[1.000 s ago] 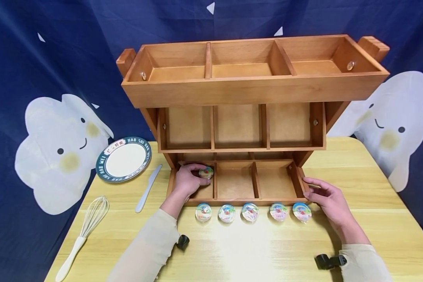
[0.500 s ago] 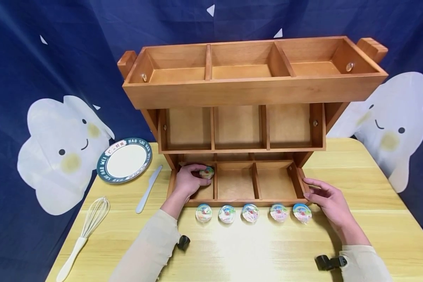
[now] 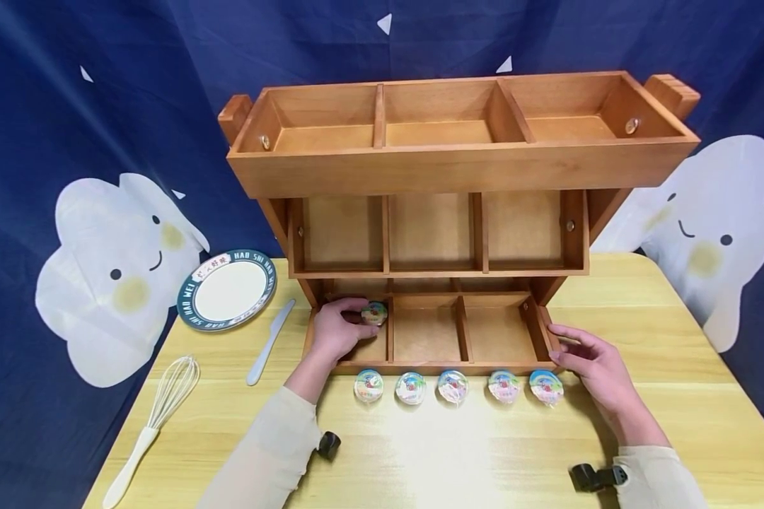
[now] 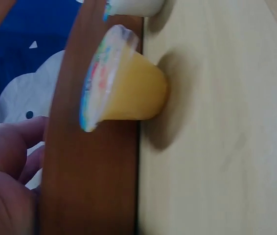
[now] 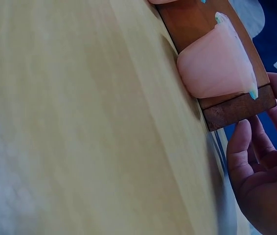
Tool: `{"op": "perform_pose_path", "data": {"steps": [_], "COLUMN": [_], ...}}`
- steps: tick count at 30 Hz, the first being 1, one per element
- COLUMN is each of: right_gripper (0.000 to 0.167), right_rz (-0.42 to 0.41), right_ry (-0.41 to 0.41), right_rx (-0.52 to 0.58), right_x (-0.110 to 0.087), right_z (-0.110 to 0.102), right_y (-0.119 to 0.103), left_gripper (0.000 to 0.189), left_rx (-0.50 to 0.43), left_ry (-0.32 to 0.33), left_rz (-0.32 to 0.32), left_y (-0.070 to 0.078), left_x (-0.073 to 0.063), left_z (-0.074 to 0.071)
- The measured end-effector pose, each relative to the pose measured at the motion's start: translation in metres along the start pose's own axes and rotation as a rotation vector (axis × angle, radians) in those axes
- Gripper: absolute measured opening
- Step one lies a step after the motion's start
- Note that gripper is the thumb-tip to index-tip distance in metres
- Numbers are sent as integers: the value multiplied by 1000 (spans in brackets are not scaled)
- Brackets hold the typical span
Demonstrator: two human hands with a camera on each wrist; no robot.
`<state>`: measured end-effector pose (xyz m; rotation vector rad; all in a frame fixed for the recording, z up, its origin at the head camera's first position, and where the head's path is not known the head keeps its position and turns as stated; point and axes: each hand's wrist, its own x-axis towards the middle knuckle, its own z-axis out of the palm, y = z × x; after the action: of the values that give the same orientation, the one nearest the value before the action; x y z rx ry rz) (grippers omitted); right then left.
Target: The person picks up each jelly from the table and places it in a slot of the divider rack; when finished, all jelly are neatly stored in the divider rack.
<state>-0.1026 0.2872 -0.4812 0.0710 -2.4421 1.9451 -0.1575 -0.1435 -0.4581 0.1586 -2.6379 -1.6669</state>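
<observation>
In the head view my left hand (image 3: 336, 332) is inside the left compartment of the bottom tray of a tiered wooden box (image 3: 433, 370). Its thumb and index finger lie loosely on either side of a jelly cup (image 3: 374, 313), which stands by the divider. The left wrist view shows the hand (image 4: 6, 161) behind the tray's front wall, its fingers apart. My right hand (image 3: 595, 364) rests its fingertips on the right end of that tray. The right wrist view shows its thumb and fingers (image 5: 239, 147) bent loosely at the wooden corner.
Several jelly cups (image 3: 452, 386) stand in a row before the tray, among them a yellow one (image 4: 133, 88) and a pink one (image 5: 217, 63). On the left lie a whisk (image 3: 159, 417), a white knife (image 3: 270, 343) and a green-rimmed plate (image 3: 187, 304). Upper tiers (image 3: 458, 166) overhang the tray.
My left hand has drawn back slightly leftward from the jelly cup, which stays by the divider. The right hand keeps its place. The head view has shifted a little.
</observation>
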Motion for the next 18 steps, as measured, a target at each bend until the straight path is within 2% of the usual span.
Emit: {"op": "perform_pose_path", "data": {"steps": [7, 12, 18], "right_gripper": [41, 41, 41], "right_rz": [-3, -10, 2], "right_ry": [-6, -3, -7], "right_rx": [89, 86, 52], "right_x": [-1, -1, -1], "right_z": [-1, -1, -1], "right_y": [0, 0, 1], "left_gripper": [51, 53, 56], "left_rx": [7, -11, -111], "left_ry": [37, 40, 36], "left_rz": [54, 83, 84], "left_y": [12, 16, 20], "left_x": [-9, -21, -40], "left_z": [-12, -20, -31]}}
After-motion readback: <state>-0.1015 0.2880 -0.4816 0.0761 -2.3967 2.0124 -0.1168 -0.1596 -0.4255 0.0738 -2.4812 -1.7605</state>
